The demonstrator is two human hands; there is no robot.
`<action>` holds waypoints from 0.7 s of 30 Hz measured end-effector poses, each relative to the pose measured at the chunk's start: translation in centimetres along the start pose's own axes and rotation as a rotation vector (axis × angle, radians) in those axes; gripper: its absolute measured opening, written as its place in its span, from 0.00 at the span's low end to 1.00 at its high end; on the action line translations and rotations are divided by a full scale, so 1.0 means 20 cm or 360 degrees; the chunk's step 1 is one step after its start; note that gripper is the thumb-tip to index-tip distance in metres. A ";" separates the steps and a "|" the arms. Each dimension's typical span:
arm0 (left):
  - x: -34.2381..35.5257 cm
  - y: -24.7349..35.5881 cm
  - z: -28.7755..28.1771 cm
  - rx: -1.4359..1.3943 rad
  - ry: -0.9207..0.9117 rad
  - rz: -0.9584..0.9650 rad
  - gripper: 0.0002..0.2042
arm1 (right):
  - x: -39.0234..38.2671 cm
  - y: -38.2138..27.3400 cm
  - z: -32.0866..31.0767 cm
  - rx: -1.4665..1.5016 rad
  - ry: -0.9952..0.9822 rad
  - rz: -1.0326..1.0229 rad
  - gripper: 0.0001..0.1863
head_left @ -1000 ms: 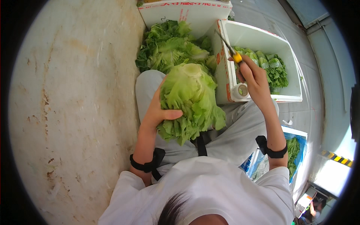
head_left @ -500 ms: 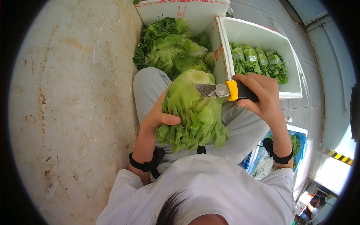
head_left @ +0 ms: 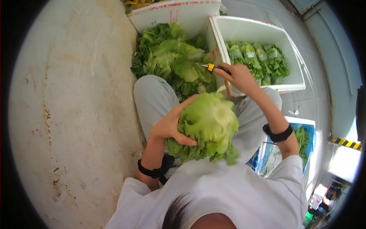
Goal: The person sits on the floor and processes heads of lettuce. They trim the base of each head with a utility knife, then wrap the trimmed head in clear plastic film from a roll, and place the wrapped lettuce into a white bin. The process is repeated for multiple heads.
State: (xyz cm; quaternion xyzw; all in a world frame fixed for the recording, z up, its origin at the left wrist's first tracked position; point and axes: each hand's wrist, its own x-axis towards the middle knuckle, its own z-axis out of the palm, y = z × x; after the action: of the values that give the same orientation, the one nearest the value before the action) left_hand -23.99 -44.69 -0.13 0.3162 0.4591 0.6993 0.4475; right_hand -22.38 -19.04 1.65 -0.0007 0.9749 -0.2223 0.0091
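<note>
My left hand [head_left: 167,124] wraps around the left side of a head of lettuce [head_left: 209,126], its thumb across the leaves. The lettuce is held above my lap, slightly blurred, with its pale cut stem end facing up and to the right. In my right hand [head_left: 240,78] is a short-bladed knife [head_left: 211,67] with a black and yellow handle. The blade points left, away from the lettuce, over the pile of loose lettuce leaves [head_left: 164,53] beyond my knees. Whether the tip touches a leaf there I cannot tell.
A white foam box [head_left: 259,26] at the far right holds several wrapped lettuces [head_left: 249,57]. Another white box [head_left: 183,15] stands behind the leaf pile. A blue-lined box [head_left: 312,131] with greens sits right of me. A stained pale panel [head_left: 76,95] runs along my left. Another person [head_left: 329,200] is at lower right.
My right hand has drawn the knife off the lettuce and moved it up and left over the leaf pile. The lettuce has shifted right and lower, its stem end turning right.
</note>
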 end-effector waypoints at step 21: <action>0.02 0.08 -0.01 -0.0149 0.0560 0.0000 0.48 | -0.31 -0.19 -0.23 -0.0113 0.0596 -0.0747 0.27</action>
State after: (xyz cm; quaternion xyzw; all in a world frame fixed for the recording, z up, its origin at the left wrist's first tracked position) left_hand -24.89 -44.69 1.19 0.1679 0.4972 0.7644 0.3745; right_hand -16.25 -20.38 7.60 -0.1854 0.9401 -0.1803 -0.2223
